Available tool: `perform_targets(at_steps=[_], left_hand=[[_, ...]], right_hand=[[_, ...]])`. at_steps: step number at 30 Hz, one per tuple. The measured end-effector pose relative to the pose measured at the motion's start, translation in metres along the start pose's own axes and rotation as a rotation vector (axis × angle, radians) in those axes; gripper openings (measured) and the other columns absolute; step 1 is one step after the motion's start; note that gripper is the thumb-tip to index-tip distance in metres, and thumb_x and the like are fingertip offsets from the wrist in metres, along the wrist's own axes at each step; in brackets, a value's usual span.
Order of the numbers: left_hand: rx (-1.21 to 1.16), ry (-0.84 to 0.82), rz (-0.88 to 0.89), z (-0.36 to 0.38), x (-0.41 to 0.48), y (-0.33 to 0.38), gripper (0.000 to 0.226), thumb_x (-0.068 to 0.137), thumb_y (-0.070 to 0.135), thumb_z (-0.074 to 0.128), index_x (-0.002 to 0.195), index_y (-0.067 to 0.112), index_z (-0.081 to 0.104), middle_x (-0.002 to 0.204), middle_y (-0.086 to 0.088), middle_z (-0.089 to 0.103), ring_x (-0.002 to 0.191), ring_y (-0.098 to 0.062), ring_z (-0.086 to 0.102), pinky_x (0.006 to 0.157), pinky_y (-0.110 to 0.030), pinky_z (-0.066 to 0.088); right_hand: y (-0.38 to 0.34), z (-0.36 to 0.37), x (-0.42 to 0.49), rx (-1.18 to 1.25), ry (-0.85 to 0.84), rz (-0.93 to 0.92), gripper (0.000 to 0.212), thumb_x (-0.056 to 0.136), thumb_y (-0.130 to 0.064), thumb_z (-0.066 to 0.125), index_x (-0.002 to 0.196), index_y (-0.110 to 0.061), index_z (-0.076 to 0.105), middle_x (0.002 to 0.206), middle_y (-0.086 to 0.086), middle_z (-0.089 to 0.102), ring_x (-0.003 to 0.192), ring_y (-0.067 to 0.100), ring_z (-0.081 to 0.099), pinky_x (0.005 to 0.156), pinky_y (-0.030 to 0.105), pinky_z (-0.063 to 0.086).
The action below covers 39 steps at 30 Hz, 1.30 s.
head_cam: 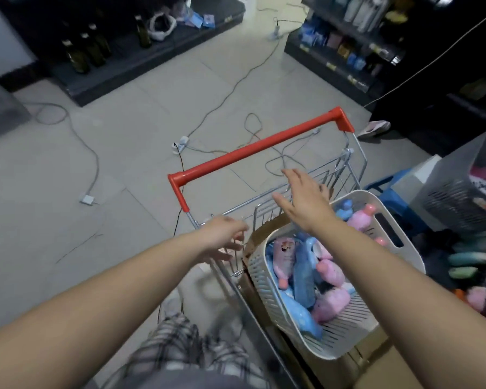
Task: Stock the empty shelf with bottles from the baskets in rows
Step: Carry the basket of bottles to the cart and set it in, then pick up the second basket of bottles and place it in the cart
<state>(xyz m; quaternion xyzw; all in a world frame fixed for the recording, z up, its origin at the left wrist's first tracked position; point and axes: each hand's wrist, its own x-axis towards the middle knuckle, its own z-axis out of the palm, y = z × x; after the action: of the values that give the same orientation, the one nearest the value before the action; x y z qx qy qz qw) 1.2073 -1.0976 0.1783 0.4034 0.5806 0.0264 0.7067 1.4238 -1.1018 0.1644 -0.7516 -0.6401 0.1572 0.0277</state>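
Pink and blue plastic bottles [306,276] are lying lengthwise in the white slotted basket [404,248], just below the right grip [303,200], which is hovering wide and empty over its far rim; the left grip [222,237], also spread, is sitting farther off, outside the left rim

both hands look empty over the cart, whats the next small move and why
Probably lower the right hand into the white basket and grip a pink bottle: that hand hangs open just above it, the left hand is open by the cart, and neither holds anything yet.
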Motion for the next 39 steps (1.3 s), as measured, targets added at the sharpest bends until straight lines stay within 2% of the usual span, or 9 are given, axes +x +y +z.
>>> perform_targets(at_steps=[3,7,10,14,17,20,26,33,39], left_hand=[[-0.042,0.017,0.121,-0.042,-0.006,0.018,0.025,0.093,0.03,0.062,0.113,0.015,0.059,0.11,-0.008,0.067,0.095,-0.024,0.07,0.082,-0.042,0.057],[-0.151,0.039,0.299,-0.098,-0.02,0.04,0.019,0.096,0.025,0.059,0.112,0.015,0.057,0.102,-0.008,0.068,0.082,-0.019,0.069,0.074,-0.038,0.056],[-0.109,0.123,0.388,-0.15,-0.022,0.044,0.016,0.096,0.022,0.058,0.111,0.02,0.055,0.105,-0.007,0.067,0.083,-0.019,0.068,0.073,-0.036,0.054],[0.227,0.317,0.432,-0.236,-0.021,0.039,0.038,0.093,0.031,0.06,0.128,0.024,0.047,0.103,0.004,0.061,0.09,-0.021,0.064,0.081,-0.037,0.051],[0.637,0.501,0.424,-0.298,-0.025,0.029,0.062,0.091,0.042,0.058,0.144,0.025,0.033,0.125,0.002,0.056,0.108,-0.021,0.059,0.093,-0.034,0.047],[0.829,0.647,0.393,-0.355,-0.032,0.018,0.069,0.091,0.043,0.055,0.15,0.023,0.024,0.143,-0.007,0.044,0.126,-0.03,0.048,0.101,-0.042,0.043],[1.135,0.876,0.292,-0.439,-0.055,-0.004,0.079,0.089,0.05,0.053,0.152,0.021,0.016,0.149,-0.006,0.031,0.134,-0.029,0.035,0.103,-0.045,0.037],[1.193,1.003,0.019,-0.512,-0.08,-0.038,0.086,0.092,0.053,0.046,0.156,0.017,0.0,0.164,-0.007,0.002,0.149,-0.029,0.007,0.117,-0.052,0.014],[1.141,1.076,-0.18,-0.591,-0.093,-0.041,0.09,0.092,0.054,0.044,0.156,0.013,-0.006,0.164,-0.006,-0.006,0.151,-0.027,0.0,0.118,-0.052,0.008]], right_hand=[[-0.04,-0.009,0.015,-0.071,0.052,-0.056,0.065,0.094,-0.059,0.038,0.151,-0.031,0.025,0.16,0.0,0.024,0.144,0.022,0.026,0.114,0.052,0.019],[-0.1,-0.021,0.04,-0.077,0.08,-0.152,0.063,0.094,-0.06,0.04,0.149,-0.032,0.027,0.157,-0.001,0.027,0.144,0.022,0.026,0.114,0.052,0.019],[-0.151,-0.027,0.062,-0.085,0.061,-0.221,0.061,0.095,-0.059,0.038,0.149,-0.034,0.026,0.158,-0.002,0.024,0.144,0.021,0.024,0.114,0.05,0.016],[-0.223,-0.029,0.097,-0.084,0.053,-0.28,0.06,0.096,-0.059,0.037,0.15,-0.035,0.024,0.159,-0.003,0.022,0.145,0.02,0.022,0.114,0.05,0.015],[-0.27,-0.028,0.118,-0.068,0.045,-0.315,0.06,0.096,-0.059,0.037,0.15,-0.035,0.025,0.158,-0.003,0.023,0.145,0.02,0.022,0.116,0.051,0.015],[-0.315,-0.022,0.139,-0.067,0.024,-0.35,0.063,0.094,-0.065,0.032,0.15,-0.036,0.023,0.159,-0.004,0.022,0.144,0.02,0.024,0.117,0.053,0.015],[-0.393,-0.004,0.17,-0.159,-0.028,-0.457,0.069,0.093,-0.064,0.038,0.152,-0.035,0.017,0.162,-0.007,0.016,0.148,0.02,0.015,0.117,0.053,0.013],[-0.471,0.002,0.221,-0.31,-0.045,-0.667,0.083,0.09,-0.066,0.04,0.156,-0.027,0.008,0.164,-0.009,0.007,0.151,0.016,0.006,0.119,0.052,0.004],[-0.541,0.019,0.285,-0.321,-0.081,-0.816,0.086,0.09,-0.068,0.039,0.156,-0.025,0.003,0.165,-0.007,0.002,0.151,0.018,0.002,0.12,0.052,0.002]])
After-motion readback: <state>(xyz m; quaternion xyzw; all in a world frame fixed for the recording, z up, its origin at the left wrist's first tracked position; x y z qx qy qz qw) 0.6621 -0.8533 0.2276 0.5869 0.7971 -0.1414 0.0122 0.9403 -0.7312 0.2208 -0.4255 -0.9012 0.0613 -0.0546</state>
